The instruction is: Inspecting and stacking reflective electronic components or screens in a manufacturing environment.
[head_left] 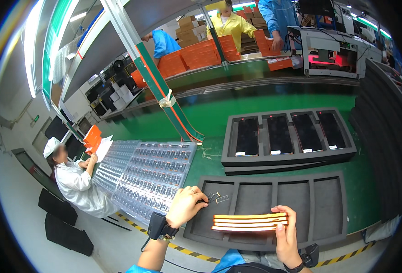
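Observation:
My right hand [286,234] is closed around one end of a stack of phones [249,222], seen edge-on with bright orange-gold sides. The stack is above the near grey foam tray [344,200], whose wide compartments show bare bottoms at the right. At that tray's left compartment, my left hand [188,204] has its fingers pinched together; what is between them, if anything, is hidden. Right beside those fingertips lie several small card-tray-like frames [219,198] on the foam. To the left, clear plastic trays [153,170] hold rows of many small dark parts, close to my left hand.
Behind the near tray, another foam tray [223,150] holds several dark-screened phones [279,134]. Stacked black foam [378,118] rises at the right. A green post [160,91] stands on the green bench. A person in white [80,182] is at the left; others work beyond orange boxes [187,59].

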A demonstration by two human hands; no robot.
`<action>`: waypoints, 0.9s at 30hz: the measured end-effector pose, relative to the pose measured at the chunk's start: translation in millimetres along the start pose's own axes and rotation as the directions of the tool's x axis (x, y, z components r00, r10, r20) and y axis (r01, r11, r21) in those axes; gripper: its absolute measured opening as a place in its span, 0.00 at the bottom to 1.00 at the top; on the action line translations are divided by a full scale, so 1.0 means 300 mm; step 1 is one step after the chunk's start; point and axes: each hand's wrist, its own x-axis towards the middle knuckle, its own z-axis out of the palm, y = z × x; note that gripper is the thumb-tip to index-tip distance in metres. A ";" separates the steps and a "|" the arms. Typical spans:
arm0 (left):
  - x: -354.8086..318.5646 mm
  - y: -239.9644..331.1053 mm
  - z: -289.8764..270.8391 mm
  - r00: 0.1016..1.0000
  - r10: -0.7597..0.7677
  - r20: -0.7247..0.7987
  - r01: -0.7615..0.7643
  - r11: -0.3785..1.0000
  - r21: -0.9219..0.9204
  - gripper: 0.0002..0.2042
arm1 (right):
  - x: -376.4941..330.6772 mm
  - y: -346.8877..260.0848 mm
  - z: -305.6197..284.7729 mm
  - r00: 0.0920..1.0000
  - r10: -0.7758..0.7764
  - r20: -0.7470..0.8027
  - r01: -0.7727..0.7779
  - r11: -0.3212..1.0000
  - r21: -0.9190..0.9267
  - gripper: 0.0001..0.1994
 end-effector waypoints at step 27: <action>0.065 0.560 -0.049 0.790 0.388 -0.475 -0.526 0.826 -0.201 0.15 | -0.004 0.022 -0.017 0.999 -0.035 0.020 0.035 0.999 -0.016 0.26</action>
